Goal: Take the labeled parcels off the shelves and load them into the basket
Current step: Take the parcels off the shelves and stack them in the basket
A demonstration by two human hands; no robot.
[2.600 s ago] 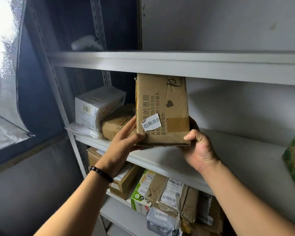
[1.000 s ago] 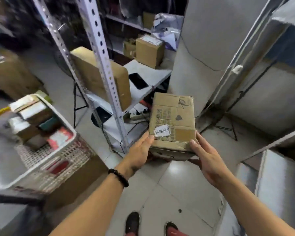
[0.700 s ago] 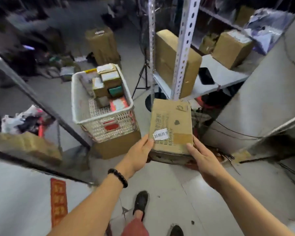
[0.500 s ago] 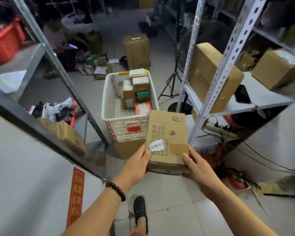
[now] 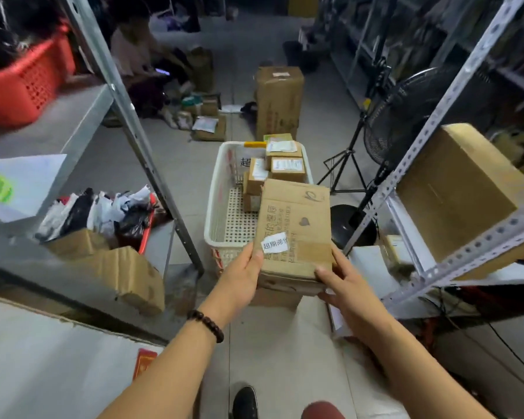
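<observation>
Grip: left hand (image 5: 245,272) and right hand (image 5: 342,285) both clamp the parcel (image 5: 297,225); thumbs on top at the near corners, fingers underneath.
Parcel: brown carton, top face up, white label (image 5: 275,242) just beside the left thumb; held in the air over the near-right part of the basket (image 5: 215,189).
Vs 0.5 s ago: same two-hand hold; parcel then covered only the basket's near rim, now covers its right side up to the packed boxes; basket sits closer and more centred in view.
Basket: white, perforated; small labeled boxes (image 5: 286,169) stacked at far right; perforated floor (image 5: 233,216) shows on the left.
Edges: left shelf upright (image 5: 127,116) slants down near the basket's near-left corner; right shelf upright (image 5: 436,122) and fan stand (image 5: 345,167) are just right of it.
Room: tall carton (image 5: 279,101) stands right behind the basket; open floor between basket and left upright.
</observation>
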